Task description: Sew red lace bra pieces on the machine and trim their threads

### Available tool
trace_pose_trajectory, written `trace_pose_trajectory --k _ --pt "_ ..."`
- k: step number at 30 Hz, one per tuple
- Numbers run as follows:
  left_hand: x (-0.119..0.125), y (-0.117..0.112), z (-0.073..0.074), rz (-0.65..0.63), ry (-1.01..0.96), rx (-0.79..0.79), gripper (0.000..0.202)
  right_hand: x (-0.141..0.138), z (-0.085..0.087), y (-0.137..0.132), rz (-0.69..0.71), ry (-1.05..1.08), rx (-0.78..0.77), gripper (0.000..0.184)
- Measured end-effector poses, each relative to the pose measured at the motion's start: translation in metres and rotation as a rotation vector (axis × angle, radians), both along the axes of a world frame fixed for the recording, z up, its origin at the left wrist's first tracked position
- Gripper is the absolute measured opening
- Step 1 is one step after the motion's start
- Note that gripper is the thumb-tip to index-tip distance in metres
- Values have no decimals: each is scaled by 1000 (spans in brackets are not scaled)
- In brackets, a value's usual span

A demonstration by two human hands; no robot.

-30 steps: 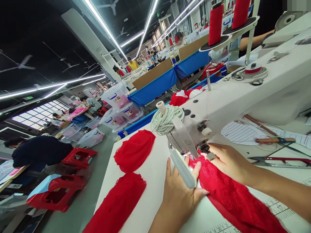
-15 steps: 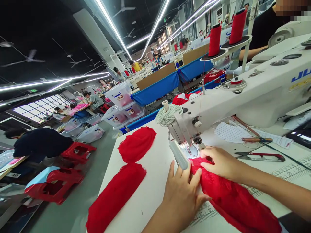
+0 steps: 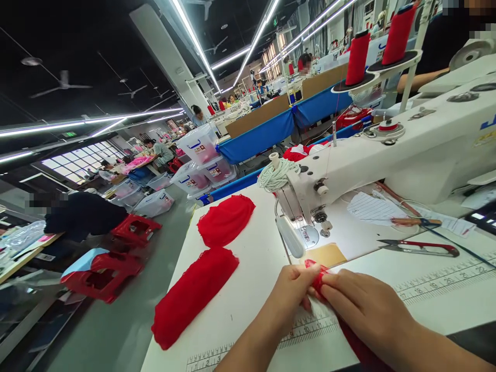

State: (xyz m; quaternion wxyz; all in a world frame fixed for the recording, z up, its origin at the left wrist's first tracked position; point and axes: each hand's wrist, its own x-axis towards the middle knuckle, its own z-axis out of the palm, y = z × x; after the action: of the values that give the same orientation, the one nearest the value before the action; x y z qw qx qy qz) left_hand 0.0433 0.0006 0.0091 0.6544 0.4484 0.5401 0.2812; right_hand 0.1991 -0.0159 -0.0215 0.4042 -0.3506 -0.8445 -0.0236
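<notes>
A piece of red fabric point(image 3: 316, 279) is pinched between my two hands, just in front of the sewing machine point(image 3: 306, 194). My left hand point(image 3: 296, 287) grips its left side with thumb and fingers closed. On the other side my right hand point(image 3: 358, 297) is closed on the same fabric, whose rest drops below the hand toward the table's front edge. The needle area and metal plate point(image 3: 309, 236) lie beyond my fingertips, apart from the cloth. Two more red fabric pieces, one rounded point(image 3: 227, 219) and one long point(image 3: 196, 297), lie flat to the left.
Thread snips point(image 3: 422, 247) with red handles lie right of the machine, near paper slips point(image 3: 370, 208). Printed rulers point(image 3: 445, 284) run along the table's front. Red thread cones point(image 3: 357, 58) stand behind the machine arm. Clear bins point(image 3: 199, 144), red stools point(image 3: 103, 274) and co-workers are farther off.
Both hands have drawn the red fabric back from beneath the needle area toward me. My right hand has turned over and closed; my left has gone from spread fingers to a pinch.
</notes>
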Motion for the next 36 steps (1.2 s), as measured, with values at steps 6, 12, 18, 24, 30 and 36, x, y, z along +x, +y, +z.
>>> trace_pose_trajectory --k 6,12,18,24,30,36 --pt "1 1 -1 146 -348 -110 23 1 0 -11 -105 -70 181 26" --pt "0 15 -9 278 -532 -236 17 10 -2 -1 -323 -148 109 32" --pt "1 15 -11 233 -558 -171 24 6 -3 14 -349 -104 -26 41" --pt "1 9 -5 84 -468 -89 22 6 -14 22 -311 -5 -161 29" --pt "2 9 -12 86 -494 -78 30 6 -8 22 -341 31 -126 26" --pt "5 7 -16 53 -514 -49 26 1 2 19 -131 122 -84 20"
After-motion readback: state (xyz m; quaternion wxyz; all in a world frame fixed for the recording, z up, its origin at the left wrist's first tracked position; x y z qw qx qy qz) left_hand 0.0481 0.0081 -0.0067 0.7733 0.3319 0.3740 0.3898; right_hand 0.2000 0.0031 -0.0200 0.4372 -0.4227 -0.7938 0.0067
